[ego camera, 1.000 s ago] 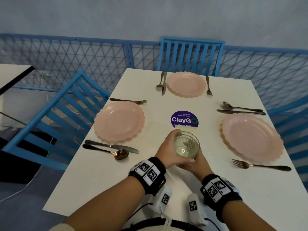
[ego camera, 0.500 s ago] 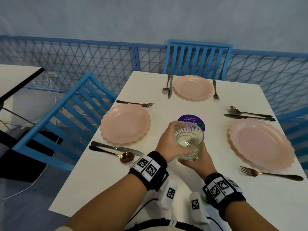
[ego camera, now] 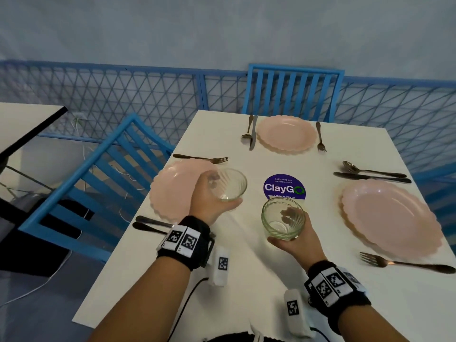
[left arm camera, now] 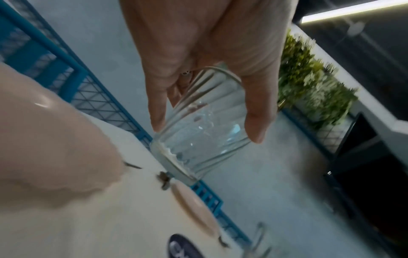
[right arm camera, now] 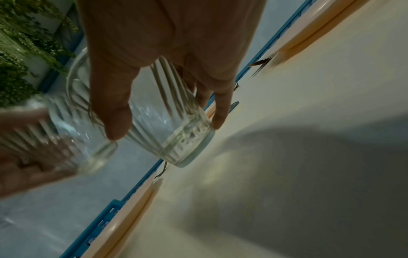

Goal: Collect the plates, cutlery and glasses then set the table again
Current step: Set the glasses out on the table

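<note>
White table [ego camera: 246, 280]: left grip [ego camera: 209, 198] holds one glass [ego camera: 230, 185], right grip [ego camera: 299, 243] another glass [ego camera: 282, 219].

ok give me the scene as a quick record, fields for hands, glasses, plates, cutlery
left hand: grips left glass above left plate
right hand: grips right glass over the table
glasses: two, ribbed, clear, held apart
plates: three pink, left, far plate, right plate
cutlery: beside each plate
sticker: ClayGo sticker mid-table
</note>
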Demonstrator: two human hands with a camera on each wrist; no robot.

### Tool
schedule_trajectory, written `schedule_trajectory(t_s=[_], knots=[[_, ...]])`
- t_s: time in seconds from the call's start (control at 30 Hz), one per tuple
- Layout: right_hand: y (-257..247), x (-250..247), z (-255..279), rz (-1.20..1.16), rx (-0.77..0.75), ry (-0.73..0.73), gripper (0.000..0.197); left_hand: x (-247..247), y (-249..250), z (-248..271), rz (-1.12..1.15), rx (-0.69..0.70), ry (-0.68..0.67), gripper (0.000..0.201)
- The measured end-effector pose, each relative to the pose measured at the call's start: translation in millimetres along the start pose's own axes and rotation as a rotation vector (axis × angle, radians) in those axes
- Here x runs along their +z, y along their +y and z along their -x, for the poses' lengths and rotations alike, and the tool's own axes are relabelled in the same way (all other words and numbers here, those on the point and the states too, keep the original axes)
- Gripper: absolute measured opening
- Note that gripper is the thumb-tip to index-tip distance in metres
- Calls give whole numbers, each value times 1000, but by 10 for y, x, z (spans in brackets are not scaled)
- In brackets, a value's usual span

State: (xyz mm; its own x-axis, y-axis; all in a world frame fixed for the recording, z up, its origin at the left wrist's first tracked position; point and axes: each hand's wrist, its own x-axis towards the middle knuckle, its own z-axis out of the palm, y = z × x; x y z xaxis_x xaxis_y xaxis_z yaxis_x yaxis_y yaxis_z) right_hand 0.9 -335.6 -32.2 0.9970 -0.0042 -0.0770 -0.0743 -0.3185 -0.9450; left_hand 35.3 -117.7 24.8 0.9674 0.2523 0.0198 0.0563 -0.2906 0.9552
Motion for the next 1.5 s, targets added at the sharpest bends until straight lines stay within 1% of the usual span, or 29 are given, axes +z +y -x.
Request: schedule_trajectory(t_s=[0.1, 0.2, 0.33, 0.43, 0.6, 0.7, 0.77, 0.83, 0.87, 0.9, 0.97, 1.0, 1.07, 1.13, 1.2, 1.3, 1.37, 1.43, 1.5], knots=[[-14, -6, 15, -8, 10, 1, 82, 12, -207, 88, -86, -38, -19, 80], [-31, -16, 32, -12, 10, -2, 87, 7, -321, 155, -131, -61, -22, 80], [-47, -28, 51, 0, 8, 1, 80, -12, -434, 181, -152, -98, -8, 81], [-50, -54, 68, 4, 2, 7, 80, -37, -523, 166, -166, -96, 10, 81], [-78, -80, 110, -13, 6, 9, 86, -56, -585, 171, -157, -154, -9, 86], [-73, -101, 127, -9, 13, 8, 83, -77, -560, 194, -210, -163, -24, 92], [-75, -125, 140, -15, 15, 9, 82, -113, -457, 247, -310, -140, -15, 105], [-91, -148, 153, -29, 13, 10, 87, -117, -255, 332, -347, -12, 16, 114], [-103, -158, 155, -38, 10, 13, 89, -93, -124, 379, -296, 64, 10, 115], [-116, -166, 150, -45, 7, 18, 90, -46, -3, 417, -220, 118, -22, 113], [-141, -179, 138, -49, -2, 27, 90, 95, 181, 474, -103, 141, -164, 107], [-151, -184, 129, -52, -7, 31, 89, 184, 243, 494, -82, 123, -256, 105], [-161, -198, 117, -71, -14, 42, 91, 371, 299, 513, -92, 63, -448, 108], [-160, -214, 116, -91, -16, 45, 94, 544, 289, 537, -129, 27, -574, 111], [-153, -245, 121, -100, -11, 45, 96, 679, 289, 559, -138, 38, -606, 107], [-153, -307, 123, -74, -15, 41, 85, 831, 303, 554, -90, 61, -560, 93], [-155, -348, 112, -66, -2, 68, 79, 908, 309, 526, -68, 90, -536, 82], [-158, -389, 83, -57, 3, 107, 79, 981, 323, 492, -70, 132, -523, 79], [-170, -434, 41, -38, 7, 133, 76, 1059, 346, 454, -73, 168, -502, 80]])
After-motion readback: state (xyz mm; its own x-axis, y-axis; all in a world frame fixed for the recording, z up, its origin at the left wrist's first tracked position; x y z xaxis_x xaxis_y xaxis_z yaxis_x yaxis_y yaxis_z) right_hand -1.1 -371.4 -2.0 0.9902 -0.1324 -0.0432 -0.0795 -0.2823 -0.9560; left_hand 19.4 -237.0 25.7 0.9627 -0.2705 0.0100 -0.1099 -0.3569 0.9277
